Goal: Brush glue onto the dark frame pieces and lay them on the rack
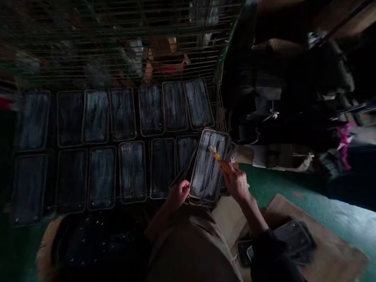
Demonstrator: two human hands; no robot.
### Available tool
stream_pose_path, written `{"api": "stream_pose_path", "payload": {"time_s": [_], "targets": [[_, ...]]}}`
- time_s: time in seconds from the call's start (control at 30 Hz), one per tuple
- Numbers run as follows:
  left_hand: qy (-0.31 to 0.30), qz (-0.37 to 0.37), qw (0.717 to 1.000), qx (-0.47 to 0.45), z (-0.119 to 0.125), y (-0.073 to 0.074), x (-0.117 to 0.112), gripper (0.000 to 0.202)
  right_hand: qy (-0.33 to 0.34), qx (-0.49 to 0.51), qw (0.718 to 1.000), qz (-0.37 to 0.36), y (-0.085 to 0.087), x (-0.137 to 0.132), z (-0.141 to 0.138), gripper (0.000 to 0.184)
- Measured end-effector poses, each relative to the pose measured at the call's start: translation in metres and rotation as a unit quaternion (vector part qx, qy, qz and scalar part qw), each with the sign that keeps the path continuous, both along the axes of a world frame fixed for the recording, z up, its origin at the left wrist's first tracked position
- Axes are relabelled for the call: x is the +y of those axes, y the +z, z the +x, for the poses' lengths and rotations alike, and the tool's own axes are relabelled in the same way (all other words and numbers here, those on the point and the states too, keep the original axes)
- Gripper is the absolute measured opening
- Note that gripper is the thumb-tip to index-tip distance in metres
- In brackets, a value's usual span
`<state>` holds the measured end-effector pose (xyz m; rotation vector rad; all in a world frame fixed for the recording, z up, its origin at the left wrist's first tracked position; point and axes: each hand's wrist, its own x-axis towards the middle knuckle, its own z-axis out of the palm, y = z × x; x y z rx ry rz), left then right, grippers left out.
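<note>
In the head view a dark rectangular tray [206, 168], streaked with a whitish coating, lies tilted on other trays in front of me. My right hand [236, 181] grips a paintbrush [216, 155] by its yellow handle, the bristles against the tray's inner surface. At the tray's lower left edge is my left hand [178, 194], its fingers curled and closed on the rim. Beyond, several like trays stand in two rows, among them a streaked tray [132, 171] in the near row and another tray [151, 109] in the far row.
A wire rack [110, 60] rises behind the trays. A black basin-like container [92, 244] sits at lower left. Lower right, dark trays [293, 237] lie on a cardboard sheet [332, 242] over the green floor [359, 208]. Dark bundled items [268, 87] crowd the right.
</note>
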<state>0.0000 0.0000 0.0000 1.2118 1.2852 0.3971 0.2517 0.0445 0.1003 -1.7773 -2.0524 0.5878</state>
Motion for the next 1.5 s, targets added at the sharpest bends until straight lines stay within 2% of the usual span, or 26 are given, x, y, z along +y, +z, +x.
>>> {"api": "stream_pose_path", "payload": {"time_s": [0.1, 0.17, 0.23, 0.3, 0.4, 0.53, 0.63, 0.73, 0.87, 1.0, 1.13, 1.3, 1.4, 1.5], "targets": [[0.016, -0.012, 1.000, -0.019, 0.000, 0.000, 0.000, 0.005, 0.019, 0.019, 0.998, -0.060, 0.016, -0.046, -0.005, 0.028], [0.027, -0.020, 0.999, -0.033, 0.000, 0.000, -0.001, 0.005, 0.019, 0.045, 0.993, -0.108, 0.027, -0.067, -0.006, 0.026], [0.037, -0.029, 0.998, -0.048, 0.000, 0.002, -0.001, 0.007, 0.006, 0.079, 0.986, -0.149, 0.037, -0.074, -0.005, 0.025], [0.048, -0.043, 0.996, -0.066, 0.000, 0.005, -0.001, 0.009, -0.025, 0.101, 0.984, -0.147, 0.043, -0.068, -0.003, 0.025], [0.069, -0.073, 0.992, -0.081, 0.001, 0.014, 0.001, 0.014, -0.063, 0.092, 0.990, -0.086, 0.043, -0.046, 0.000, 0.025], [0.085, -0.110, 0.985, -0.097, 0.002, 0.025, 0.000, 0.023, -0.047, 0.054, 0.997, -0.028, 0.031, -0.036, 0.002, 0.027], [0.104, -0.117, 0.982, -0.104, 0.004, 0.030, -0.001, 0.024, -0.057, 0.043, 0.997, -0.041, 0.024, -0.055, 0.001, 0.028], [0.123, -0.127, 0.979, -0.105, 0.006, 0.033, -0.001, 0.021, -0.082, 0.052, 0.991, -0.095, 0.023, -0.087, -0.003, 0.029], [0.127, -0.145, 0.975, -0.110, 0.007, 0.038, 0.000, 0.017, -0.101, 0.108, 0.975, -0.164, 0.033, -0.128, -0.013, 0.029], [0.127, -0.148, 0.975, -0.110, 0.008, 0.036, -0.001, 0.016, -0.122, 0.166, 0.955, -0.213, 0.042, -0.145, -0.016, 0.030], [0.127, -0.139, 0.976, -0.105, 0.008, 0.031, -0.004, 0.019, -0.135, 0.181, 0.954, -0.196, 0.038, -0.126, -0.003, 0.032], [0.130, -0.119, 0.979, -0.108, 0.008, 0.025, -0.008, 0.028, -0.180, 0.158, 0.968, -0.076, 0.030, -0.069, 0.015, 0.036], [0.133, -0.118, 0.978, -0.111, 0.009, 0.025, -0.008, 0.028, -0.214, 0.156, 0.964, -0.005, 0.031, -0.039, 0.014, 0.036], [0.136, -0.119, 0.977, -0.110, 0.010, 0.026, -0.008, 0.027, -0.242, 0.166, 0.956, 0.033, 0.029, -0.021, 0.008, 0.035]]}}
